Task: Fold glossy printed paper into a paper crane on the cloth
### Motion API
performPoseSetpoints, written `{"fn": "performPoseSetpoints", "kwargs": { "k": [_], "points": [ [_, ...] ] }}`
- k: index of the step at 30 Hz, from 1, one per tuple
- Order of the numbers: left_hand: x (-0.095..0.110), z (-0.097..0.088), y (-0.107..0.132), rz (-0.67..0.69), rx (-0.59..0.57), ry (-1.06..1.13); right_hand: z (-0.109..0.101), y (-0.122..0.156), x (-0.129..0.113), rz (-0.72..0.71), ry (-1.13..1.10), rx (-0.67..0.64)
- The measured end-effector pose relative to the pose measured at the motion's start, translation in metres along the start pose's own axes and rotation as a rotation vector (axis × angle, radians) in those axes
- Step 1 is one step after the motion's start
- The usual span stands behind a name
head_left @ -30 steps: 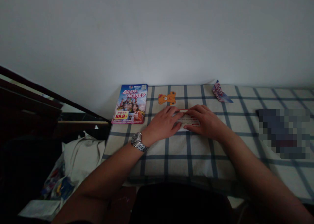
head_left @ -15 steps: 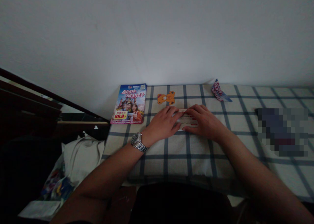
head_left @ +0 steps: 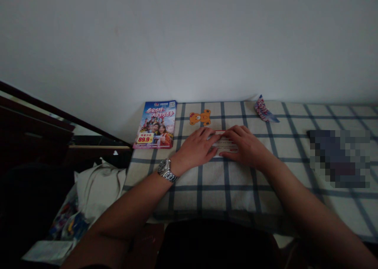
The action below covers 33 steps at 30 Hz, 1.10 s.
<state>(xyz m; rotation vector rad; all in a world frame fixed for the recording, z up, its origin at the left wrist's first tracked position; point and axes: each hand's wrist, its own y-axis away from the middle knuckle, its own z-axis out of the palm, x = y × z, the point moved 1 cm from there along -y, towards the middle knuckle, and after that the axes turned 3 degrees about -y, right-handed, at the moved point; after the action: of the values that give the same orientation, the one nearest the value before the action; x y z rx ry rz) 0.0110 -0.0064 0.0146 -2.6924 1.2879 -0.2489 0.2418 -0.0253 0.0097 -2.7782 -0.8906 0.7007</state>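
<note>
A small piece of printed paper [head_left: 225, 146], white with red marks and lines of text, lies on the checked cloth between my two hands. My left hand [head_left: 195, 148], with a metal watch [head_left: 167, 170] on its wrist, grips the paper's left side between bent fingers and thumb. Opposite it, my right hand [head_left: 245, 147] has its thumb at the near edge and its fingertips along the far edge. Both hands hide the paper's ends, so I cannot tell how it is folded. Just beyond the left hand lies a flat orange bear figure [head_left: 200, 118].
A stack of colourful leaflets [head_left: 156, 124] lies at the left end of the cloth-covered surface [head_left: 212, 194]. A folded paper piece [head_left: 264, 111] stands near the wall [head_left: 189, 45]. A pixelated dark object [head_left: 336, 159] is at right. A white bag [head_left: 102, 190] sits below left.
</note>
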Motion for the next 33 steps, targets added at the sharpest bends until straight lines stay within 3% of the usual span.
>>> {"fn": "performPoseSetpoints", "kwargs": {
  "k": [33],
  "points": [
    [0.0006,-0.0009,0.0019,-0.002,-0.005,0.034,-0.0015,-0.0001,-0.0098,0.014,0.08,-0.034]
  ]
}}
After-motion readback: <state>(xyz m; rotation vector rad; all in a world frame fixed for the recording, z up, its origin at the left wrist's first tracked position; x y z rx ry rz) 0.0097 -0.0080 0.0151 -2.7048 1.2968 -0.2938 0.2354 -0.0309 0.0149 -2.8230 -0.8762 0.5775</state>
